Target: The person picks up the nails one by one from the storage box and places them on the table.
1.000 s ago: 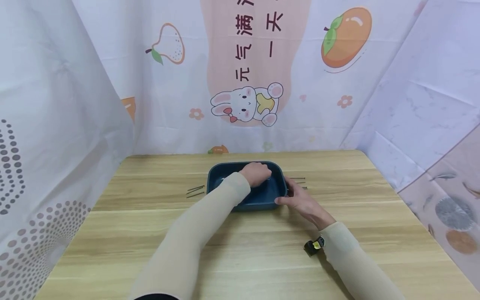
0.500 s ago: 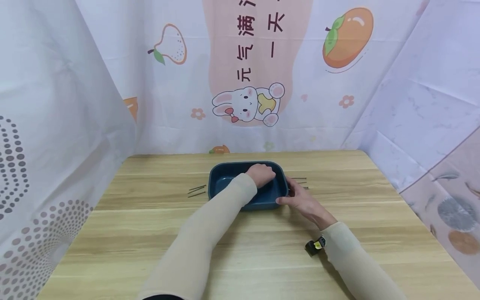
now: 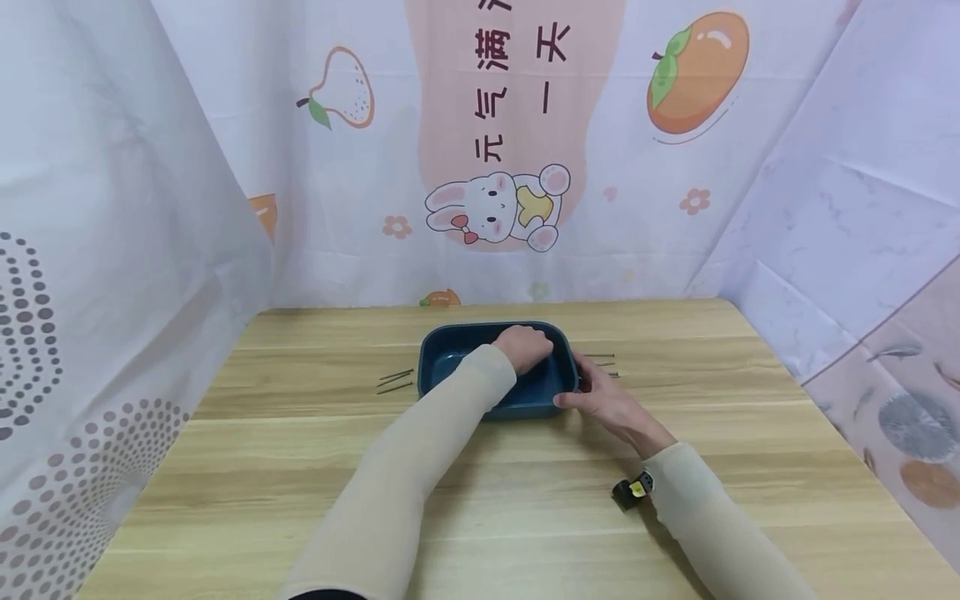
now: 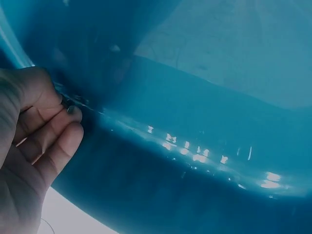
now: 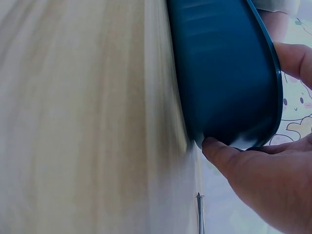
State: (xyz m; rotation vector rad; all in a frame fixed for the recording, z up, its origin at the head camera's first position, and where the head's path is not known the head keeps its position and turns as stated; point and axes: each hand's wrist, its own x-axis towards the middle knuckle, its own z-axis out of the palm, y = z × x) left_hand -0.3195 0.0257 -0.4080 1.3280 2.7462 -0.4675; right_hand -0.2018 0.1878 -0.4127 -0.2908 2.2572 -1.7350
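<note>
A dark blue rounded tray (image 3: pixel 540 398) stands near the table's back edge. My left hand (image 3: pixel 522 348) reaches inside it toward the right end, fingers curled. In the left wrist view, thumb and fingertips (image 4: pixel 74 111) meet at the inner edge over a small dark thing (image 4: pixel 64 101), mostly covered. My right hand (image 3: pixel 603 407) grips the tray's right end; the right wrist view shows the thumb and fingers on its outer wall (image 5: pixel 229 73). Several thin nails (image 3: pixel 394 381) lie left of the tray, and more nails (image 3: pixel 600 357) lie right of it, partly behind my right hand.
The tray rests on a wood-grain table (image 3: pixel 480 500). A printed cloth (image 3: pixel 360 183) hangs behind the table, with further cloths at both sides. A small black device (image 3: pixel 630 490) sits at my right wrist. One nail (image 5: pixel 200 212) shows below the tray in the right wrist view.
My left hand has shifted slightly right inside the tray over the second, then stays nearly still. The right hand keeps its grip on the tray's right end.
</note>
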